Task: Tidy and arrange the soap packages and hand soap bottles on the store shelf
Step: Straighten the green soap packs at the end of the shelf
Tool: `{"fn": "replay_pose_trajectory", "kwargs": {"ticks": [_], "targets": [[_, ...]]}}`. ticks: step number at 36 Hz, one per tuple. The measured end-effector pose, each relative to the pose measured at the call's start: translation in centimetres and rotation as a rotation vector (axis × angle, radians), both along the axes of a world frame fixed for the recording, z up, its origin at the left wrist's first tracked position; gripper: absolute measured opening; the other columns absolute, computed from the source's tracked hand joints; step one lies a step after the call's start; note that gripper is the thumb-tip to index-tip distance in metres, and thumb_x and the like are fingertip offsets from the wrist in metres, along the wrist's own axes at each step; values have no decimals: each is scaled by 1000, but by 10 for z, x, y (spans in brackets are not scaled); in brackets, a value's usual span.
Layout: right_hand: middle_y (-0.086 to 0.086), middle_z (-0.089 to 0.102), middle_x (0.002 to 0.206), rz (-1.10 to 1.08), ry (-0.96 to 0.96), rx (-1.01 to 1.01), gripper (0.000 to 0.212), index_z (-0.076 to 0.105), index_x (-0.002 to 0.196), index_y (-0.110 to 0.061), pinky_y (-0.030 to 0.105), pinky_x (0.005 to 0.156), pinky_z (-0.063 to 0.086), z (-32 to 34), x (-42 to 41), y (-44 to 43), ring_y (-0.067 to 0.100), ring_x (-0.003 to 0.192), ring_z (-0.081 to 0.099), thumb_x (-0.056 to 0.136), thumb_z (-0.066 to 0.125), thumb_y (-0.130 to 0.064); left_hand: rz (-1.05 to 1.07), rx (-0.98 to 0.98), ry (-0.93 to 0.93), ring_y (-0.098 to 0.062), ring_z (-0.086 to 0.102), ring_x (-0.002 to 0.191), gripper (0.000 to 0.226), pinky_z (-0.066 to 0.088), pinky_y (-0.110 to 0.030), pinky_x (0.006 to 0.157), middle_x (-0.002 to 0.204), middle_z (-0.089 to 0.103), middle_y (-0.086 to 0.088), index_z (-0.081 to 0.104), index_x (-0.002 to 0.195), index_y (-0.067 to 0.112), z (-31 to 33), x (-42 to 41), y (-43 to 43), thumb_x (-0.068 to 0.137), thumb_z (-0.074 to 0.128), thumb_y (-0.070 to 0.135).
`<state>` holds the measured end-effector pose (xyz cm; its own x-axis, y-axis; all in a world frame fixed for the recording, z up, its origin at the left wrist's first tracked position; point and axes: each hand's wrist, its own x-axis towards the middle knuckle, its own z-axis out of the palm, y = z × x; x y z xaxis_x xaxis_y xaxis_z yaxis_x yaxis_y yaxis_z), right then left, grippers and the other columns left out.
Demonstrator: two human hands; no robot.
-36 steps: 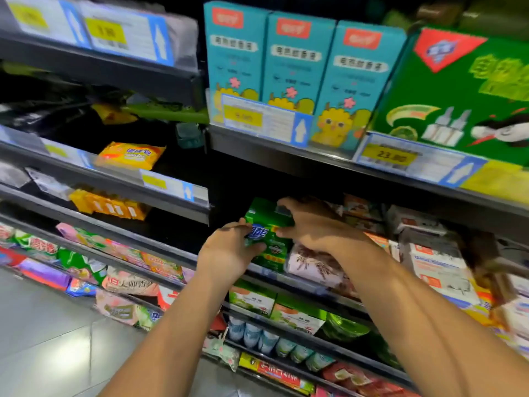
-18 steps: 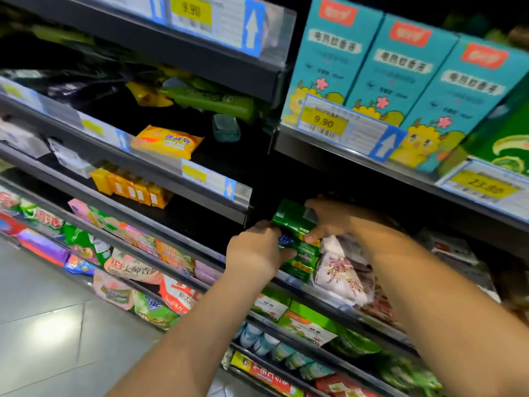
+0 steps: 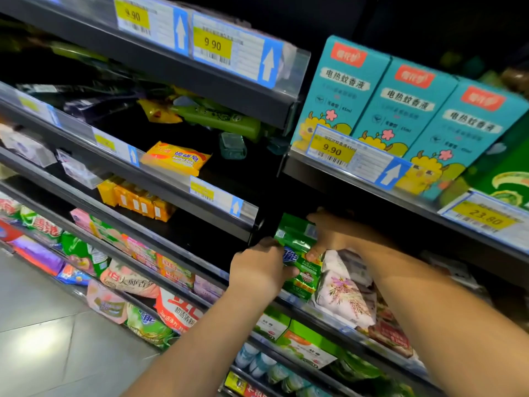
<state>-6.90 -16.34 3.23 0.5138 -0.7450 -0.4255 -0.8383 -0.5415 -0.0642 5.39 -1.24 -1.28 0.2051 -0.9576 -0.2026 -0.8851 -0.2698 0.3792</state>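
I am reaching both arms into a dark store shelf and holding a green soap package, which is standing upright at the shelf's front edge.

My left hand is gripping the left side of the green soap package, with my fingers curled round it and my thumb lying across its printed front. My right hand is grasping its top, with my fingers hooked over the upper edge and my thumb pressing on the front.

Just right of the green soap package, and touching it, a pink floral package is leaning. Up and to the left of it, in the neighbouring bay, a yellow soap bar is lying flat on a higher shelf. A row of small yellow bars is sitting one level beneath that bar.

Above and to the right of the green soap package, three teal boxes are standing side by side behind a yellow 9.90 price tag. Directly below it, green-and-white boxes are lining the next shelf down. Down and to the left, soft detergent bags are crowding the lower shelves near the grey tiled floor.
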Motion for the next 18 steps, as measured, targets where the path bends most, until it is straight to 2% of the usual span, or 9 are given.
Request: {"fn": "replay_pose_trajectory", "kwargs": {"ticks": [5, 10, 15, 18], "targets": [[14, 29, 160, -19, -25, 60, 117, 19, 156, -5, 32, 116, 29, 3, 1, 4, 30, 145, 32, 68, 91, -33, -2, -16, 6, -27, 57, 122, 57, 45, -41, 95, 145, 49, 3, 51, 138, 27, 0, 2, 1, 94, 48, 64], [13, 42, 150, -38, -44, 15, 112, 25, 151, -8, 32, 106, 39, 7, 0, 8, 29, 132, 45, 65, 93, -31, -1, -27, 11, -27, 56, 124, 58, 44, -41, 97, 148, 45, 3, 49, 141, 27, 0, 1, 0, 95, 49, 62], [12, 31, 159, -76, -79, 3, 119, 16, 157, -9, 28, 111, 30, 8, 1, 14, 29, 144, 33, 66, 92, -24, 4, -38, 26, -26, 56, 125, 58, 45, -41, 98, 150, 43, 4, 50, 141, 27, -1, 1, 1, 95, 49, 62], [9, 41, 151, -46, -101, -100, 106, 31, 153, -13, 23, 98, 36, 11, 3, 27, 27, 136, 42, 66, 91, -22, 8, -25, 26, -28, 56, 124, 57, 45, -42, 97, 148, 44, 2, 48, 142, 27, 0, -1, 3, 96, 47, 61]]}}
